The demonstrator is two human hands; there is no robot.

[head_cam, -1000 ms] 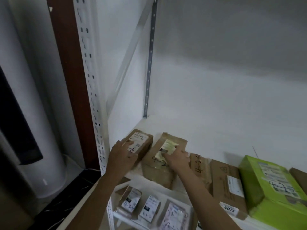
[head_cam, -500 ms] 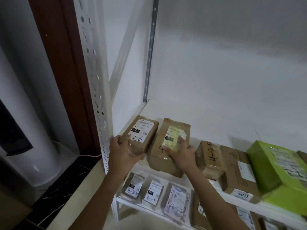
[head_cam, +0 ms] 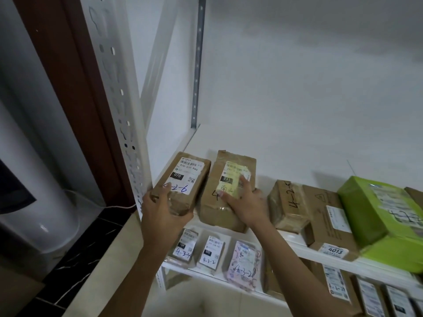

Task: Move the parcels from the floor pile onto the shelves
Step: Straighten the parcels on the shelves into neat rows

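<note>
A person reaches out with both arms to a white shelf [head_cam: 295, 161]. The left hand [head_cam: 163, 211] grips the near end of the 070 box [head_cam: 183, 179]. Its thumb is on the left side of the box and its fingers curl under the end. This brown box is at the left end of the shelf, at about 8 o'clock in the picture. Its near end sticks out past the front edge of the shelf. It is hard to tell if the far end sits on the board. The right hand [head_cam: 246, 204] lies on top of the 231 box [head_cam: 231, 160]. Its fingers [head_cam: 242, 183] are straight and flat on the yellow label, and its thumb is by the right side of the box. The hands are apart, each on its own box. The 231 box sits on the shelf just beside the 070 box, at its 3 o'clock. More parcels stand in a row at 3 o'clock from there. First comes the 4-2-5 box [head_cam: 288, 204], then the 4013 box [head_cam: 327, 225], then a green parcel [head_cam: 377, 209]. These three are packed close together. At 6 o'clock, under the hands, is a lower shelf [head_cam: 176, 267]. It holds a row of small parcels [head_cam: 211, 252] and a pink bag [head_cam: 243, 261]. At 9 o'clock from the boxes is a white post [head_cam: 121, 106] with holes. Past it are a brown frame [head_cam: 68, 99] and a round white tank [head_cam: 39, 191].
</note>
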